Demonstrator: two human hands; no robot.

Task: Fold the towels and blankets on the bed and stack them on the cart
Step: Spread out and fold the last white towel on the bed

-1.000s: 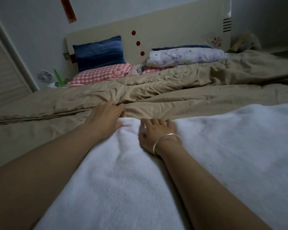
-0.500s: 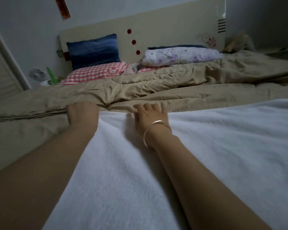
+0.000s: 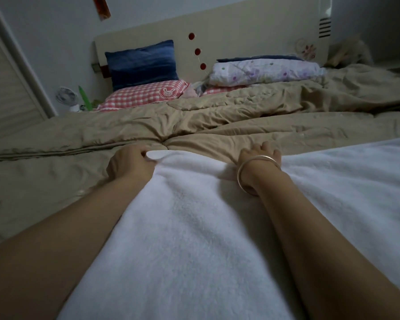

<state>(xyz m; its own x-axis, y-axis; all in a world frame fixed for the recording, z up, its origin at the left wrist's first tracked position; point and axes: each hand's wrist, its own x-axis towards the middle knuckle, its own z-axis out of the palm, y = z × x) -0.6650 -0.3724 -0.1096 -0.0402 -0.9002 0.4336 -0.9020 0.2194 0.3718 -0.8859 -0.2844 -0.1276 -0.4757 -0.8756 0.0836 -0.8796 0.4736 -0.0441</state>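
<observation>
A white fluffy towel (image 3: 194, 227) lies spread over the near half of the bed, on top of a tan quilt (image 3: 240, 116). My left hand (image 3: 129, 163) grips the towel's far left corner, fingers curled round the lifted edge. My right hand (image 3: 260, 155), with a silver bangle at the wrist, rests on the far edge of the towel further right; its fingers reach over the edge onto the quilt and their tips are partly hidden. No cart is in view.
At the head of the bed lie a blue pillow (image 3: 141, 63), a red checked pillow (image 3: 146, 94) and a folded floral blanket (image 3: 266, 71) against the cream headboard (image 3: 240, 31). A small white fan (image 3: 66, 98) stands left of the bed.
Both hands have slid apart along the towel's far edge. The left hand has closed on the corner and raised it slightly; the right hand has moved right.
</observation>
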